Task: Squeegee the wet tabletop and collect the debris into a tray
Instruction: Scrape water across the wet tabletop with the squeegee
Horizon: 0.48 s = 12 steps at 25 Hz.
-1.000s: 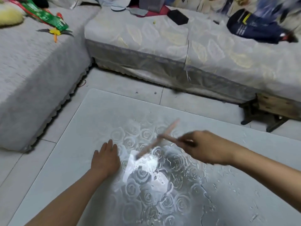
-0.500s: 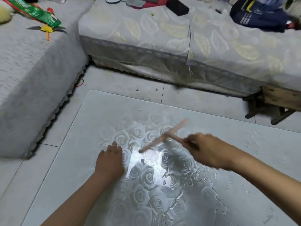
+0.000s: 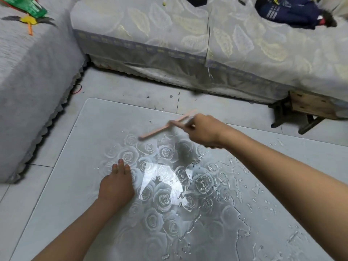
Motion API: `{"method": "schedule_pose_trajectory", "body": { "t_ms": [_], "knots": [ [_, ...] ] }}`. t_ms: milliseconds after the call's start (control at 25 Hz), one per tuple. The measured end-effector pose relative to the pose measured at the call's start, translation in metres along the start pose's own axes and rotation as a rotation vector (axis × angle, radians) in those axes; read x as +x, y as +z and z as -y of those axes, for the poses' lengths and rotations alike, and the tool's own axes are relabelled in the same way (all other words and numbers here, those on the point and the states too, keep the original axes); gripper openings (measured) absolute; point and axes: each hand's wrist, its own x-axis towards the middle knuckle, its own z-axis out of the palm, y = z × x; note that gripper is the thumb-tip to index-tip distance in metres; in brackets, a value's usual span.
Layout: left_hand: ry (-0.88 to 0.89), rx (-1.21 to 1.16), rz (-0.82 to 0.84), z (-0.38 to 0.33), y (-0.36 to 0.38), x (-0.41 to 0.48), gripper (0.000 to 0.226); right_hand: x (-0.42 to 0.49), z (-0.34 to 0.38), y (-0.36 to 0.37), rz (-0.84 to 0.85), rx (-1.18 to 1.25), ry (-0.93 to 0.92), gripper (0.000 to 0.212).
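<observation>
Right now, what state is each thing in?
Tabletop: wet, puddles and droplets across the middle and right.
Squeegee: held by its handle, blurred; contact with tabletop unclear.
Left hand: flat on the tabletop.
Right hand: grips the squeegee handle.
Tray: not in view.

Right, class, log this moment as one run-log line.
right hand grips pink squeegee | left hand flat on wet tabletop | tray not in view

A dark blue garment (image 3: 290, 13) lies on the leaf-patterned couch (image 3: 188, 31), a green packet (image 3: 26, 7) on the grey couch (image 3: 32, 72).
</observation>
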Motion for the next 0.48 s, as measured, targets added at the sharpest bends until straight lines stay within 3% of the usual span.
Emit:
{"method": "schedule_pose_trajectory", "body": {
  "t_ms": [120, 200, 280, 400, 480],
  "knots": [
    [-0.006, -0.018, 0.041, -0.002, -0.008, -0.002, 0.056, -0.07, -0.044, 0.012, 0.071, 0.047, 0.062, 0.018],
    [-0.013, -0.057, 0.075, -0.004, -0.017, -0.002, 0.056, -0.109, -0.058, 0.018, 0.156, 0.052, 0.169, 0.022],
    [-0.037, -0.114, 0.128, -0.008, -0.023, -0.003, 0.059, -0.119, -0.063, 0.014, 0.184, 0.016, 0.162, 0.026],
    [-0.112, -0.141, 0.196, -0.014, -0.026, 0.002, 0.063, -0.086, -0.073, -0.011, -0.003, 0.211, 0.172, 0.024],
    [-0.155, -0.156, 0.207, -0.02, -0.028, 0.009, 0.059, -0.056, -0.084, -0.027, -0.098, 0.22, 0.257, 0.043]
  ]
}}
